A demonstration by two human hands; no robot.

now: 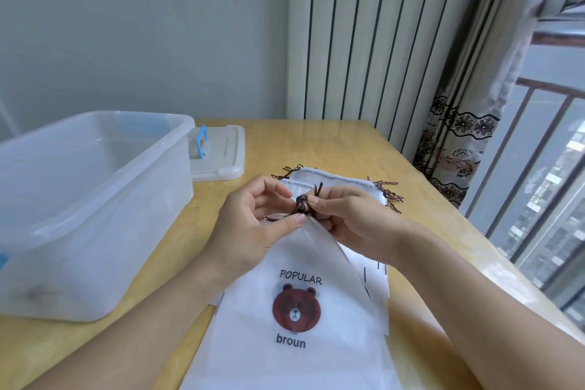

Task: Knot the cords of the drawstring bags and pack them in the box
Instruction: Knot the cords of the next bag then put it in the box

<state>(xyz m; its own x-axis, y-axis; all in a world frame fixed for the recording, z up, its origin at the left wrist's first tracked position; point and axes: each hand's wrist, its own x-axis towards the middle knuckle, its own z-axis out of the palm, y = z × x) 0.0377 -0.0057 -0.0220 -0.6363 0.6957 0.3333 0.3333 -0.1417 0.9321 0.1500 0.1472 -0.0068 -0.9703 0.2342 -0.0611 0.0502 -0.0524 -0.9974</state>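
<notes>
A white drawstring bag (294, 320) printed with a brown bear lies lifted at its gathered neck in the middle of the wooden table (316, 142). Its dark brown cord (302, 202) forms a knot between my hands. My left hand (250, 225) pinches the cord below the knot with thumb and fingers. My right hand (345, 218) pinches the cord's end at the knot. Another white bag (335, 181) lies flat behind, its frayed brown cords (387, 195) sticking out at both sides. The clear plastic box (79, 199) stands open at the left.
The box's lid (221, 152) with a blue handle lies flat behind the box. A striped curtain (380, 41) and a patterned curtain hang at the table's far right edge, with a window railing (538, 152) beyond.
</notes>
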